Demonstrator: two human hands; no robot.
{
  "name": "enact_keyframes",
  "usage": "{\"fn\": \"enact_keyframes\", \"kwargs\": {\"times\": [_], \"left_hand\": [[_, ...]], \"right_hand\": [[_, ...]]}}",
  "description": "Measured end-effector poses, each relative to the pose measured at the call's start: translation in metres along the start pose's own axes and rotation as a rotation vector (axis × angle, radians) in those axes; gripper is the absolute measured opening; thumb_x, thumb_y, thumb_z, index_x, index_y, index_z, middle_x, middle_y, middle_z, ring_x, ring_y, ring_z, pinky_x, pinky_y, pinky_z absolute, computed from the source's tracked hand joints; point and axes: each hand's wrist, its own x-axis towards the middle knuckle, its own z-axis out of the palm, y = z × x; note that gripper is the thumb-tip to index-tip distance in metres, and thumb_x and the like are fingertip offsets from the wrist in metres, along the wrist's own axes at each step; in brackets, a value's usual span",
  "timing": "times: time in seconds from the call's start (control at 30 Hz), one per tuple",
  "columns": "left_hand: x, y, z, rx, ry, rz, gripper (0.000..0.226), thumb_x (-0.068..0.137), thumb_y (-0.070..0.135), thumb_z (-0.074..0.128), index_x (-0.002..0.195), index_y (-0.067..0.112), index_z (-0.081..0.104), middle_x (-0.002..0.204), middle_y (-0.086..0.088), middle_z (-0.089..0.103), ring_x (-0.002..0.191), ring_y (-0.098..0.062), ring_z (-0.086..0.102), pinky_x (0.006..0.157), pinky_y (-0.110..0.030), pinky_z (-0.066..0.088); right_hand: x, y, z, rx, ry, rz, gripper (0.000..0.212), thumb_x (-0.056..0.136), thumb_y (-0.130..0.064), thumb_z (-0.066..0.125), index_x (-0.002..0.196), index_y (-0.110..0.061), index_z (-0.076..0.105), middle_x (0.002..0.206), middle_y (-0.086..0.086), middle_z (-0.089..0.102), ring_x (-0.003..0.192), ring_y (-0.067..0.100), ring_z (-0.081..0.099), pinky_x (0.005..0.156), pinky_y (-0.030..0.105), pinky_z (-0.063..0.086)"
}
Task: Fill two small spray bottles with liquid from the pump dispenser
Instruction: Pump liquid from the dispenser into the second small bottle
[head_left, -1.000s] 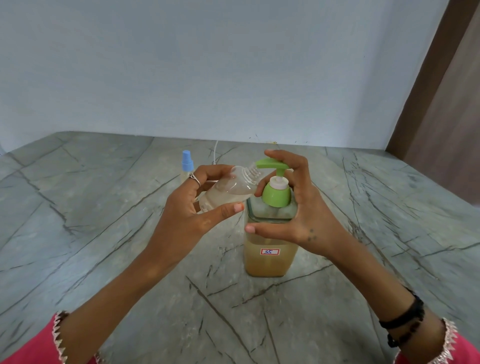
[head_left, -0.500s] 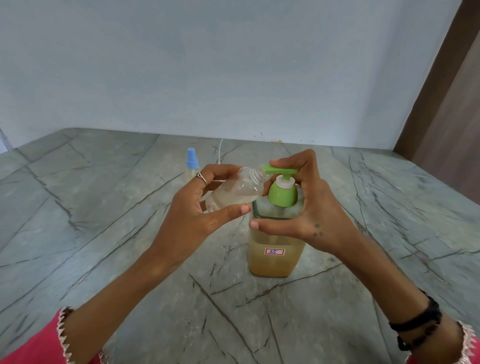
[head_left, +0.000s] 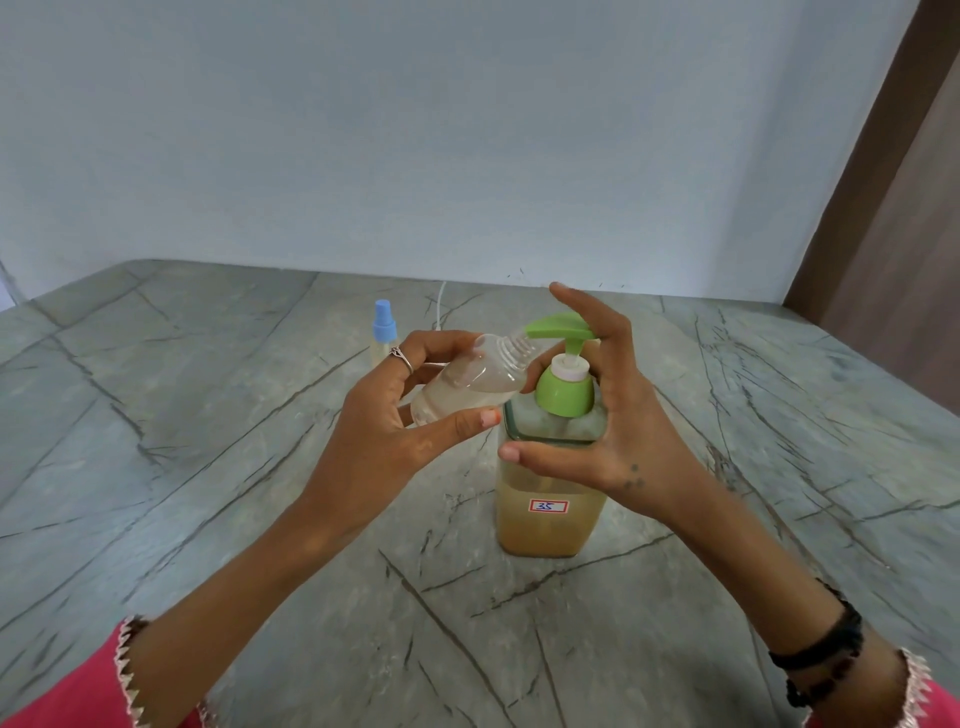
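Grey-veined stone counter (head_left: 260, 519) carries the work. Nearest on it stands the pump dispenser (head_left: 550, 514), square and clear, holding amber liquid to well below its shoulder, with a small label marked 35. My right hand (head_left: 618, 431) sits beside it: thumb laid across the front of the body, fingers raised and fairly straight next to the green pump head (head_left: 558, 327). That grip is wide, closed round nothing.

My left hand (head_left: 400, 421) grips the uncapped spray bottle (head_left: 467, 384) between thumb and fingers, tilted, its threaded neck just under the green spout. Bottle reads partly filled with pale liquid.

Farther back, a second spray bottle (head_left: 383, 332) with a blue cap stands upright on the counter, apart from both hands; its fill level cannot be read.

Risks, in my judgement: the neck is narrow and whether it lines up with the spout is unclear, so a press could send liquid down my fingers. With the dispenser only lightly steadied, a hard press could shift it. At this tilt, a fuller bottle could spill at the mouth.
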Motion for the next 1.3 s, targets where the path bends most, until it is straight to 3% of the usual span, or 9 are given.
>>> {"fn": "enact_keyframes", "kwargs": {"times": [0.27, 0.43, 0.57, 0.67, 0.87, 1.1, 1.3], "left_hand": [[-0.001, 0.000, 0.001, -0.024, 0.003, -0.013, 0.047, 0.061, 0.043, 0.072, 0.106, 0.037, 0.059, 0.105, 0.018, 0.065, 0.102, -0.006, 0.061, 0.074, -0.021, 0.054], [0.000, -0.001, 0.001, -0.034, 0.003, -0.017, 0.048, 0.060, 0.041, 0.073, 0.106, 0.036, 0.060, 0.106, 0.016, 0.065, 0.103, -0.009, 0.061, 0.076, -0.023, 0.055], [-0.001, -0.001, 0.000, -0.034, -0.001, -0.008, 0.046, 0.061, 0.041, 0.073, 0.105, 0.037, 0.060, 0.106, 0.015, 0.066, 0.101, -0.008, 0.062, 0.076, -0.022, 0.055], [0.000, 0.000, 0.000, -0.035, -0.002, -0.003, 0.046, 0.061, 0.041, 0.073, 0.105, 0.038, 0.060, 0.106, 0.015, 0.066, 0.101, -0.008, 0.062, 0.076, -0.022, 0.055], [-0.001, 0.000, 0.000, -0.013, -0.021, 0.000, 0.045, 0.063, 0.041, 0.072, 0.105, 0.038, 0.058, 0.105, 0.019, 0.064, 0.101, -0.005, 0.061, 0.074, -0.019, 0.054], [0.000, -0.001, 0.000, -0.005, -0.015, 0.005, 0.046, 0.063, 0.040, 0.072, 0.106, 0.036, 0.057, 0.104, 0.021, 0.064, 0.100, -0.003, 0.060, 0.074, -0.017, 0.053], [-0.001, 0.000, 0.001, -0.005, -0.004, -0.009, 0.043, 0.067, 0.027, 0.073, 0.106, 0.034, 0.057, 0.103, 0.018, 0.064, 0.100, -0.004, 0.061, 0.074, -0.019, 0.054]], "right_hand": [[0.001, -0.006, -0.007, -0.089, -0.093, 0.025, 0.103, 0.051, -0.049, 0.084, 0.127, -0.064, 0.017, 0.104, -0.017, 0.058, 0.101, 0.012, 0.061, 0.090, 0.034, 0.051], [0.003, -0.008, -0.012, -0.124, -0.211, 0.051, 0.112, 0.049, -0.041, 0.089, 0.123, -0.068, 0.009, 0.122, -0.047, 0.039, 0.121, -0.011, 0.046, 0.096, 0.010, 0.041], [0.001, -0.007, -0.012, -0.096, -0.167, 0.072, 0.103, 0.052, -0.034, 0.090, 0.118, -0.065, 0.018, 0.108, -0.029, 0.056, 0.104, -0.006, 0.059, 0.087, 0.017, 0.051], [0.000, -0.006, -0.010, -0.057, -0.115, 0.065, 0.097, 0.053, -0.030, 0.088, 0.118, -0.060, 0.023, 0.108, -0.018, 0.059, 0.102, -0.004, 0.061, 0.082, 0.014, 0.051], [0.001, -0.004, -0.006, -0.029, -0.076, 0.054, 0.087, 0.053, -0.025, 0.087, 0.109, -0.062, 0.031, 0.106, -0.032, 0.057, 0.102, -0.001, 0.061, 0.082, 0.014, 0.049], [0.002, -0.005, -0.006, -0.006, -0.093, 0.089, 0.079, 0.053, -0.024, 0.086, 0.110, -0.042, 0.035, 0.102, -0.037, 0.054, 0.100, -0.006, 0.060, 0.083, 0.015, 0.050], [0.002, -0.009, -0.004, -0.023, -0.112, 0.079, 0.086, 0.055, -0.039, 0.083, 0.117, -0.056, 0.026, 0.115, -0.032, 0.051, 0.108, -0.002, 0.059, 0.088, 0.016, 0.050]]}}
